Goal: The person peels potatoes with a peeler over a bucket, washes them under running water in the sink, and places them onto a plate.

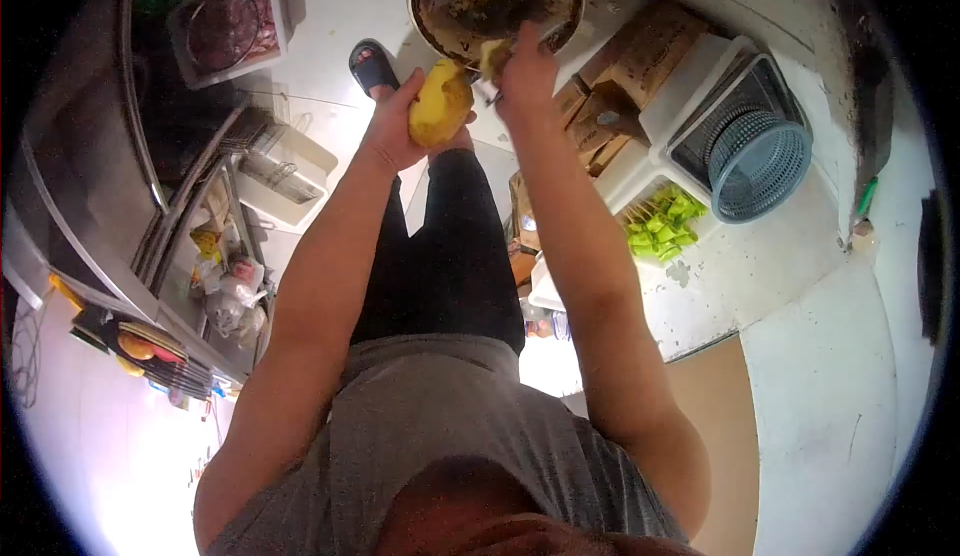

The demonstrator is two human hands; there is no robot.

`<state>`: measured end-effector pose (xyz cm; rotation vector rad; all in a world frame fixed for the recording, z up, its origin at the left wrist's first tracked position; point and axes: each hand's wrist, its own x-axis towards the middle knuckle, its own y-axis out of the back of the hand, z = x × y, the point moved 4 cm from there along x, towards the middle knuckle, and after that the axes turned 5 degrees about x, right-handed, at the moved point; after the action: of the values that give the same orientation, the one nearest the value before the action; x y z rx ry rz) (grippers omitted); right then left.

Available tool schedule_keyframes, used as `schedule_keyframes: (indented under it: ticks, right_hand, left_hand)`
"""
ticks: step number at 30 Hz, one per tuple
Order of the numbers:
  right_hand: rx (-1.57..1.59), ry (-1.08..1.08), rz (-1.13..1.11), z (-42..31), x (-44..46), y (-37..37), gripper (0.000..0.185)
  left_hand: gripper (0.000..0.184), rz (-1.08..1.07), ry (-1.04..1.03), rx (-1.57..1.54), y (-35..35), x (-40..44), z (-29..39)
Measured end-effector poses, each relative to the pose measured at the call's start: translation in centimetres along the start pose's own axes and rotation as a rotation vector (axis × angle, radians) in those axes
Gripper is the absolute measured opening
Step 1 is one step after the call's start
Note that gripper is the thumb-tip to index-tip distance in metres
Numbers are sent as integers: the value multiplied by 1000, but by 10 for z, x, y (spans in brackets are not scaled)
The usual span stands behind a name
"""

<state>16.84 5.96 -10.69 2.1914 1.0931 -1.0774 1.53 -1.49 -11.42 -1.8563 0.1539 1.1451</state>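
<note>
A large yellow potato-like vegetable [440,108], partly peeled with brown skin on its right side, rests in my left hand [397,128], whose fingers wrap round its left side. Just to the right, my right hand [526,74] is closed round a small tool, with a pale yellow piece of peel [492,59] at its fingers. The tool is mostly hidden by the fingers, so its shape is unclear. Beyond both hands stands a round bin [418,18] with brown scraps inside.
A white tub of raw meat [183,48] stands at upper left, near metal shelving [130,296]. On the right are cardboard boxes [655,54], a blue-grey basket [762,168] and green leafy vegetables [664,224]. My sandalled foot [372,68] is near the bin.
</note>
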Motion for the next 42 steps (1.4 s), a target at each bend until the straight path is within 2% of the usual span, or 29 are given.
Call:
schedule_keyframes:
  ticks: [1,4,7,9,11,12,14,17,18,22,24,26,29,30,33,34,37,38,39,41,42]
  right_hand:
    - [-122,14,-24,5,-8,1,36]
    - [-382,517,-114,8,-22,-7,35]
    - [-410,174,12,7,33,5,35]
    - [-513,250,-11,43,97,28,33]
    - [-375,207,-60,51,100,32,33]
    - [-191,124,-101,32,71,23,33]
    - [75,-251,31,6,25,10,33]
    - [-96,-95,-133,16,4,-1,33]
    - [-173,-32,-113,20,6,-2,32]
    - [-60,-125,22,19,48,-1,32]
    - [92,-184,59,11,46,0,32]
    - [187,-213,41,2,34,-3,31]
    - [125,-142,-73,-2,4,2,34]
    - [95,-112,-123,-2,-1,3,35]
    - [-251,337,-137,5,-23,-6,35]
    - [-225,225,-164,-10,-35,-9,34]
    - [-128,153,-32,-2,22,1,35]
    - [-243,268,-7,8,49,11,35]
    - [-97,110,35,7,46,10,33]
    - [193,-206,112,-7,24,1,30]
    - [168,-258,-27,-10,14,-2,27]
  left_hand:
    - [50,39,-15,-33,-3,0,-2]
    - [51,126,-47,-129,-17,-1,-2]
    - [50,16,-83,16,-10,-2,-4]
    - [52,17,0,-16,-12,-11,-4]
    - [53,3,7,-28,-17,-15,0]
    - [54,17,1,3,-15,-13,3]
    - [54,44,2,59,-12,-11,4]
    - [51,62,-41,98,-12,-6,-1]
    - [51,38,-32,88,-11,-4,-3]
    - [51,-21,15,74,-6,-10,-4]
    - [52,-1,23,96,-12,-15,0]
    - [52,56,3,140,-21,-20,4]
    - [52,42,-44,26,-16,-10,4]
    - [54,96,-48,76,-15,-7,4]
    - [53,111,-21,-11,-11,3,-2]
    - [53,84,-10,11,-13,2,-2]
    - [52,-21,29,49,-17,-8,-2]
    - [52,-80,45,41,-15,-12,-1]
    - [52,-138,61,33,-13,-14,-1]
    - [52,-50,18,54,-11,-15,0]
    - [51,-9,16,54,-10,-16,1]
